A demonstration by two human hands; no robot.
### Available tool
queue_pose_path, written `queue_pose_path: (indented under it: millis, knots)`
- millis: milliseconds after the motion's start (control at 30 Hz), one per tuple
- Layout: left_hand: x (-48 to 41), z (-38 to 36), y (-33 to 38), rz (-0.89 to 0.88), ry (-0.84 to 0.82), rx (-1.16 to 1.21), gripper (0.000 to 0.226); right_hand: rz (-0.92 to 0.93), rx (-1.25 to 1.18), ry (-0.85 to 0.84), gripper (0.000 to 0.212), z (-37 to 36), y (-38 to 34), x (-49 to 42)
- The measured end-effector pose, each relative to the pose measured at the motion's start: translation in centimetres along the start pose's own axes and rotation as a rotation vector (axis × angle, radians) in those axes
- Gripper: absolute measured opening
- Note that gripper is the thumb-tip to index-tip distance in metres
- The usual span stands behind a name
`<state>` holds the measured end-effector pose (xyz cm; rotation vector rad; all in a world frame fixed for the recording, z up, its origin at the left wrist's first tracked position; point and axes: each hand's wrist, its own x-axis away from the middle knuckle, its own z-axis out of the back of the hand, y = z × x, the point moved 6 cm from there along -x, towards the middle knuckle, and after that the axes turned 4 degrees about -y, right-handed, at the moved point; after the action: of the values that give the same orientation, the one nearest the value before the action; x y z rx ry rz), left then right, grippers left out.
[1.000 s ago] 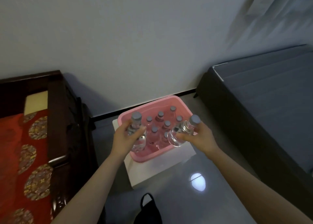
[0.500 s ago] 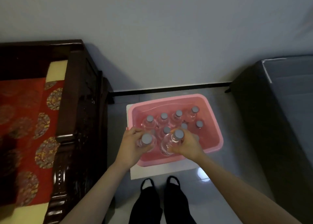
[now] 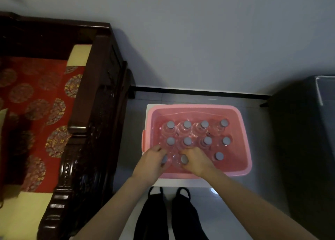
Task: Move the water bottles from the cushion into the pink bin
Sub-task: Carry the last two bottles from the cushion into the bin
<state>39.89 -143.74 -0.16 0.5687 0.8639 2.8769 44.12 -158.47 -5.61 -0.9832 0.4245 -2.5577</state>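
The pink bin (image 3: 243,123) sits on a white stand on the floor, holding several upright clear water bottles (image 3: 187,141) with grey caps. Both my hands are down inside its near left corner. My left hand (image 3: 151,164) grips one bottle (image 3: 164,159), only its cap edge showing. Beside it, my right hand (image 3: 196,160) is closed around another bottle (image 3: 184,159), upright with its cap in view. The red patterned cushion (image 3: 36,112) lies at the left on a dark wooden seat; no bottles show on its visible part.
A carved dark wooden armrest (image 3: 87,130) stands between the cushion and the bin. A dark grey bed (image 3: 308,149) fills the right side. The wall is just behind the bin. My black-trousered legs and feet (image 3: 170,212) stand on the glossy floor in front of the white stand (image 3: 183,182).
Both hands have gone down with their bottles from above the bin's front rim into its near left corner. The view has tilted further downward.
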Motion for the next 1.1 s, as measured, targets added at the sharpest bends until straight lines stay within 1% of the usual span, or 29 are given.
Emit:
queue_pose_path:
  millis: [133,233,333,400,467,567,700,867,967,1033,1067,1100]
  knots:
    - [-0.9,-1.3,-0.5,0.008,-0.074,-0.091,0.013,-0.045,0.086,-0.02,0.023,-0.7,0.4,-0.9]
    - [-1.8,-2.0,-0.3,0.011,-0.144,-0.131,0.006,-0.069,0.136,-0.047,0.022,-1.4,0.6,-1.3]
    - [-2.7,-2.5,-0.1,0.001,-0.176,-0.172,0.008,-0.054,0.136,-0.064,0.022,-1.8,0.7,-1.4]
    - [-3.2,-2.8,0.0,0.002,-0.192,-0.186,0.013,-0.026,0.111,-0.04,0.027,-1.5,0.9,-1.1]
    - [-3.5,-3.2,0.0,-0.002,-0.211,-0.204,0.015,0.0,0.046,0.032,0.028,-0.8,1.3,-0.6]
    - [-3.5,-3.2,0.0,0.007,-0.224,-0.195,0.01,0.01,-0.032,0.117,0.018,-0.1,1.9,-0.2]
    - [-3.8,-3.2,0.3,0.018,-0.239,-0.183,0.003,-0.001,-0.075,0.122,0.02,-0.1,2.2,-0.3]
    - [-4.1,-3.3,1.0,0.026,-0.243,-0.146,0.011,0.006,-0.077,0.121,0.019,0.0,2.1,-0.1]
    - [-2.2,-3.7,-0.2,0.01,-0.178,-0.047,0.01,0.039,-0.082,0.153,0.014,0.2,2.5,0.6]
    - [-1.3,-3.6,-1.6,0.042,-0.126,-0.028,0.028,0.054,-0.089,0.179,0.02,0.5,2.8,0.9]
    - [-1.2,-3.4,-2.2,0.061,-0.11,-0.032,0.034,0.058,-0.078,0.19,0.025,0.6,2.8,1.0]
    - [-1.4,-3.4,-2.4,0.07,-0.113,-0.046,0.035,0.056,-0.056,0.204,0.029,0.7,2.8,1.0]
